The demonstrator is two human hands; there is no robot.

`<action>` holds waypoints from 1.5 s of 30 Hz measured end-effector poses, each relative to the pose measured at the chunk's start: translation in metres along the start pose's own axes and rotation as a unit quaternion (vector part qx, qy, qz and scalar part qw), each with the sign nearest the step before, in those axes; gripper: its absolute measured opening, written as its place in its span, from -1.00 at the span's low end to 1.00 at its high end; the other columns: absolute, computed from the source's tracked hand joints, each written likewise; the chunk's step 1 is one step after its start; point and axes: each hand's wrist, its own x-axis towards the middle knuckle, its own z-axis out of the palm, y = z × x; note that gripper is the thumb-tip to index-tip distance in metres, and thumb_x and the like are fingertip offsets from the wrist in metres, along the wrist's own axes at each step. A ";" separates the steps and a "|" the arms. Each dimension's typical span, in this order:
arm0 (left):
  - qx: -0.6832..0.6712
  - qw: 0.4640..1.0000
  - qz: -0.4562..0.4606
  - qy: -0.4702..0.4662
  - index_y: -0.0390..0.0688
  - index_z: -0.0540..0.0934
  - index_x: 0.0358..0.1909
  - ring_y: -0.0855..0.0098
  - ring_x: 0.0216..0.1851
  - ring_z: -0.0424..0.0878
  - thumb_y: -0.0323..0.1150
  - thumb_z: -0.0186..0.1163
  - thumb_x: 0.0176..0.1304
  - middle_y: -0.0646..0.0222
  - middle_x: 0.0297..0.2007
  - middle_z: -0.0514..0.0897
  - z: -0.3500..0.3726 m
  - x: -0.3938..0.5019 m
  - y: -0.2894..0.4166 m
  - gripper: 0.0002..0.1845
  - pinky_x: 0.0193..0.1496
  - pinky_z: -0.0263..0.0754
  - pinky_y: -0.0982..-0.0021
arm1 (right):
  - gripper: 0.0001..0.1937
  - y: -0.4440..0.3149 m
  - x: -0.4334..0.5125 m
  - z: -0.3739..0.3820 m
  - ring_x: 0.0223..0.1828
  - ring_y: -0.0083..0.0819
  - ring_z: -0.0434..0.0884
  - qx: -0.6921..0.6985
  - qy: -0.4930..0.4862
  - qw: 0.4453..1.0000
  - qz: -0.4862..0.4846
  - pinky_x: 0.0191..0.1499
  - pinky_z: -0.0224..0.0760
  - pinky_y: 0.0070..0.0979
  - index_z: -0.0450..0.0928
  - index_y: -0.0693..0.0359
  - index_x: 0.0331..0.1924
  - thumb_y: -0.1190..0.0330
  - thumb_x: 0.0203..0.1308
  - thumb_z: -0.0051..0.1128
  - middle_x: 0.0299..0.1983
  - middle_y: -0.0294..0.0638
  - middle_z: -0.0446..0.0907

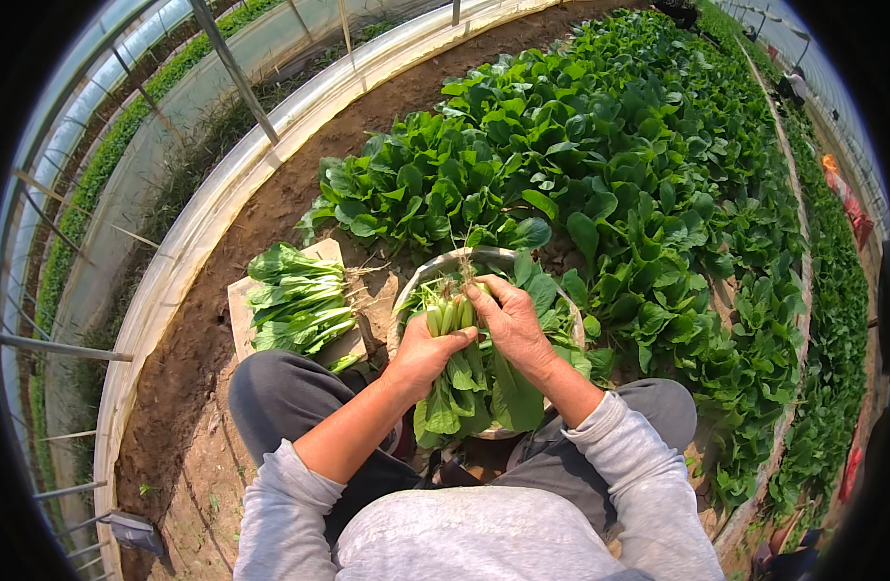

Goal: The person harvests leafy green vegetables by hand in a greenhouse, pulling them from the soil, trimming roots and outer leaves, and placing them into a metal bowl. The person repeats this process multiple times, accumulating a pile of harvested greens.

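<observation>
My left hand [430, 352] is closed around a bunch of leafy greens [452, 385], pale stems up and leaves hanging down. My right hand [509, 323] pinches the base of a plant beside the bunch, near its thin stringy roots [467, 272]. Both hands are over a round basin [423, 272] with loose greens and trimmings in it; its front is largely hidden by my hands and the leaves. To the left, several pulled greens [300, 298] lie side by side on a flat board [239, 319], roots pointing towards the basin.
A dense bed of leafy greens [561, 145] grows ahead and to the right. Plastic sheeting [191, 210] and metal poles [234, 72] of a greenhouse curve along the left, beyond bare soil [271, 210]. Another person [794, 86] is far off at the upper right.
</observation>
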 end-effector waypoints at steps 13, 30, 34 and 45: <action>-0.094 0.993 -0.026 0.069 -0.23 0.56 -0.01 0.42 -0.18 0.69 -0.55 0.28 0.20 0.35 -0.15 0.68 0.000 -0.007 -0.021 -0.70 -0.11 0.62 0.37 | -0.45 0.032 -0.014 0.053 0.32 -0.11 0.33 -0.097 0.083 0.989 -0.072 0.41 0.10 -0.33 0.51 0.39 0.14 0.00 0.54 -0.24 0.24 -0.03 0.47; 0.452 0.890 -0.021 -0.051 -0.24 0.63 -0.18 0.39 -0.34 0.62 -0.48 0.38 -0.06 0.30 -0.37 0.71 -0.036 -0.012 0.017 -0.68 -0.18 0.51 0.34 | -0.70 0.138 -0.008 -0.064 -0.17 0.08 0.63 -0.432 -0.058 0.888 0.148 -0.12 0.49 -0.09 0.66 0.29 -0.30 0.17 0.19 0.22 -0.22 0.12 0.64; 0.527 0.840 0.043 -0.122 -0.10 0.65 -0.12 0.09 0.25 0.53 -0.48 0.40 -0.09 0.02 0.42 0.32 -0.038 -0.006 -0.014 -0.61 0.23 0.43 0.23 | -0.78 0.109 -0.004 -0.051 -0.38 0.03 0.53 -0.357 0.029 0.927 -0.113 -0.28 0.38 -0.13 0.49 0.31 -0.45 0.36 0.26 0.17 -0.48 -0.01 0.47; 0.483 0.838 0.242 -0.080 -0.12 0.62 -0.06 0.04 -0.04 0.61 -0.50 0.36 -0.05 0.24 -0.07 0.56 -0.024 -0.011 -0.009 -0.58 0.01 0.53 0.18 | -0.86 0.004 -0.024 -0.059 -0.37 -0.13 0.62 -0.344 -0.003 0.917 -0.201 -0.29 0.47 -0.33 0.62 0.26 -0.16 0.45 0.21 0.22 -0.37 -0.08 0.60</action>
